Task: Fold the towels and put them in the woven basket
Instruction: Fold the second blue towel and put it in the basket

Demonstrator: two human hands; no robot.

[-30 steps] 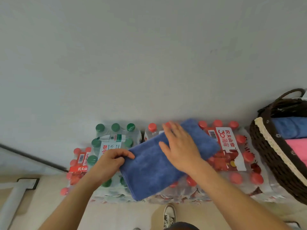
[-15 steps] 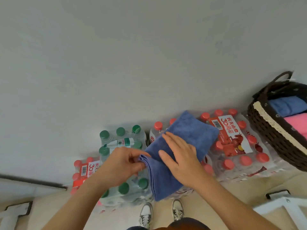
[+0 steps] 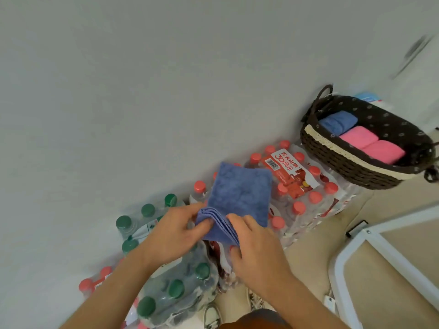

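a folded towel lies on shrink-wrapped bottle packs at frame centre, both hands on its near edge: left hand to its left, right hand to its right. the woven basket sits upper right, three folded towels in it, the wall behind everything.

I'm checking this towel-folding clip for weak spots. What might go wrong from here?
1. The blue towel is pinched only at its layered near edge by the left hand and right hand; the layers may splay when lifted.
2. The basket already holds three towels, so free space looks tight.
3. The bottle packs are bumpy, so the fold may shift.
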